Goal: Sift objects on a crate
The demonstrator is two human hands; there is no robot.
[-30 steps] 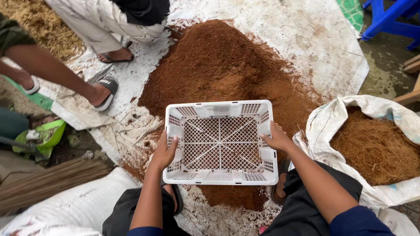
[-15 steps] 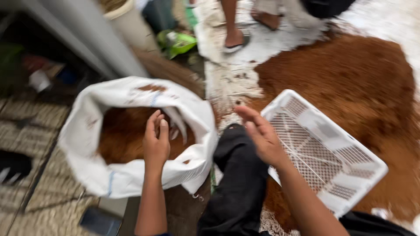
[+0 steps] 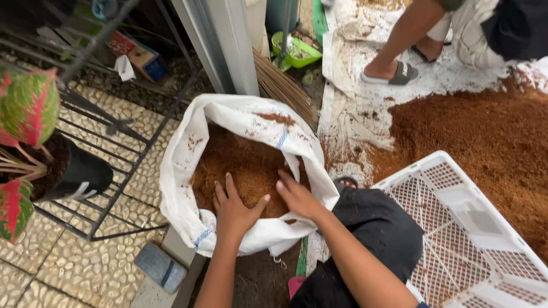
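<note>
A white woven sack [image 3: 188, 165] sat open on the ground by the person's knees, its rim rolled down and its inside filled with reddish-brown fibrous material [image 3: 245, 165]. Both hands were inside the mouth of the sack. The left hand [image 3: 234, 208] lay flat, palm down, on the brown material near the front rim, fingers spread apart and holding nothing. The right hand [image 3: 297, 197] rested just beside it, palm down too, fingers loosely extended and lying on the material; it gripped nothing either.

To the right of the sack, over the person's dark trouser leg [image 3: 377, 228], a white plastic crate [image 3: 468, 228] with lattice sides stood tilted, touched by neither hand. Beyond it a large heap of the same brown material [image 3: 485, 148] spread across a white sheet [image 3: 354, 85]. At the top, another person's leg and foot in a grey sandal [image 3: 394, 71] stood on that sheet. To the left, a black metal rack [image 3: 114, 125] held a potted plant with red and green leaves [image 3: 25, 108], above a pebbled floor [image 3: 74, 262].
</note>
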